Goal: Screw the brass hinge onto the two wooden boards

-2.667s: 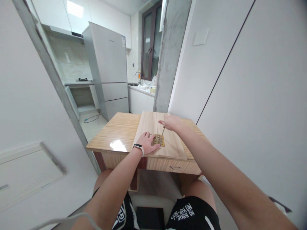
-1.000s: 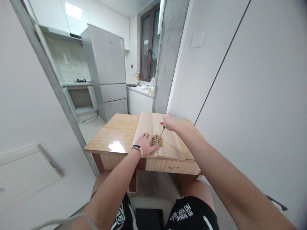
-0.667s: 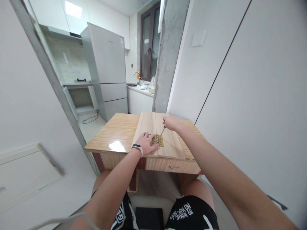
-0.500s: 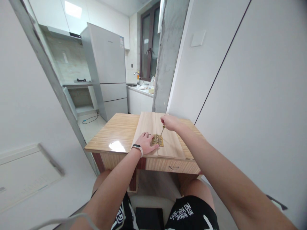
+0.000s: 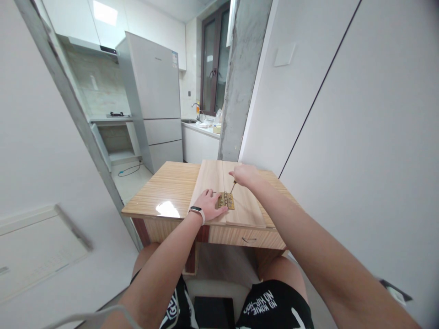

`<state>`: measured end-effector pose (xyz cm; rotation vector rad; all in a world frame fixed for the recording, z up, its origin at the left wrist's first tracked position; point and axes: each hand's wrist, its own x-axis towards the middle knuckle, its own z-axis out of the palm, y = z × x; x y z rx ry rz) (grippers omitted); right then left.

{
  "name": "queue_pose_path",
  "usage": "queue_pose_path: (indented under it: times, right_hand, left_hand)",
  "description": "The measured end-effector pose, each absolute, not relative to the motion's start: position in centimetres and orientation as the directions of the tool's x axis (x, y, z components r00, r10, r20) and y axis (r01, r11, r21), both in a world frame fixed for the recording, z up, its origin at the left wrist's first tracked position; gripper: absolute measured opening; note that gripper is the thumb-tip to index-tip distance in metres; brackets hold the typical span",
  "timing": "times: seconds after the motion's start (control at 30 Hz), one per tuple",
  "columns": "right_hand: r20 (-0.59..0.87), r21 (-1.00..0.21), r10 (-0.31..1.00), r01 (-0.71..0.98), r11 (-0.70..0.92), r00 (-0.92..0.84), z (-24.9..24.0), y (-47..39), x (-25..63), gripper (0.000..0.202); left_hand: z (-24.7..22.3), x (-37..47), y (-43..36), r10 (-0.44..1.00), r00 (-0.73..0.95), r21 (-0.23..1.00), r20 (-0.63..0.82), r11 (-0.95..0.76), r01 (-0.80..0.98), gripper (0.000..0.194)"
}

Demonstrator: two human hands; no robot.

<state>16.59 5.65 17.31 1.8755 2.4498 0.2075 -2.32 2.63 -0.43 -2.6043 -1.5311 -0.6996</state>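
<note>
Two pale wooden boards, a left board (image 5: 210, 176) and a right board (image 5: 249, 211), lie side by side on the desk. A brass hinge (image 5: 227, 200) lies flat across the seam between them. My left hand (image 5: 207, 204) rests on the left board with fingers spread, thumb and fingertips touching the hinge's left leaf. Above the right board, my right hand (image 5: 245, 175) is closed around the handle of a screwdriver (image 5: 233, 187). Its shaft slants down to the upper edge of the hinge's right leaf. Whether the tip sits in a screw is too small to tell.
The desk (image 5: 164, 183) has a glossy striped top and a drawer handle (image 5: 248, 240) at its front. A white panelled wall (image 5: 343, 160) rises close on the right. Beyond the desk stand a grey fridge (image 5: 154, 87) and a sink counter (image 5: 200, 139).
My right hand has shifted its grip slightly on the screwdriver, with the wrist turned a little. My left hand, the hinge and both boards stay as they were.
</note>
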Motion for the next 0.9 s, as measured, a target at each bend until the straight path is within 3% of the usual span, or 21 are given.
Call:
queue_pose_path:
  times: [0.37,0.57,0.73,0.9]
  right_hand:
    - [0.048,0.134,0.937,0.932,0.337,-0.346,17.7,5.7,17.5,0.016]
    - [0.086,0.097,0.942,0.944,0.316,-0.324,17.0,6.2,17.9,0.028]
    - [0.084,0.151,0.954,0.95,0.273,-0.288,16.9,6.3,18.1,0.049]
    - [0.041,0.206,0.958,0.941,0.269,-0.283,17.3,6.0,18.1,0.047]
  left_hand:
    - [-0.1,-2.2,2.5,0.815,0.42,0.17,0.399,-0.516,0.839,0.084]
    - [0.0,-2.1,2.4,0.819,0.416,0.173,0.395,-0.511,0.842,0.083]
    - [0.1,-2.1,2.2,0.822,0.413,0.179,0.392,-0.509,0.842,0.082]
    - [0.4,-2.2,2.0,0.816,0.421,0.186,0.396,-0.52,0.834,0.081]
